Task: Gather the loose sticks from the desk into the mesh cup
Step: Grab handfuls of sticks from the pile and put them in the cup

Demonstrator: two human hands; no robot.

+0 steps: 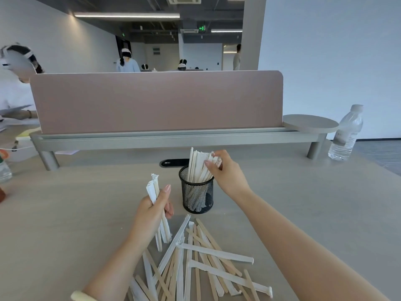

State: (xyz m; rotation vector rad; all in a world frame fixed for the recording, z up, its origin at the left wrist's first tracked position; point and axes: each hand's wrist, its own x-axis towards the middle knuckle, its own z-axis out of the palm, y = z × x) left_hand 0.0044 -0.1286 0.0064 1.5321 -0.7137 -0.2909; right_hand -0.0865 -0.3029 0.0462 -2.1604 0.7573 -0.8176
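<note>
Sticks point(196, 262) lie heaped at the near edge of the table point(76, 203), some bare wood, some paper-wrapped, right between the forearms. Danger spot: the mesh cup point(198, 193) is light and top-heavy with its tall bunch, so a sideways shove from the right hand point(225, 172), pinched on the stick tops at the rim, could tip it and spill everything. Left hand point(155, 210) grips a small wrapped bundle point(157, 205) just left of the cup, lower ends over the pile; loosely fisted, one could slide out.
</note>
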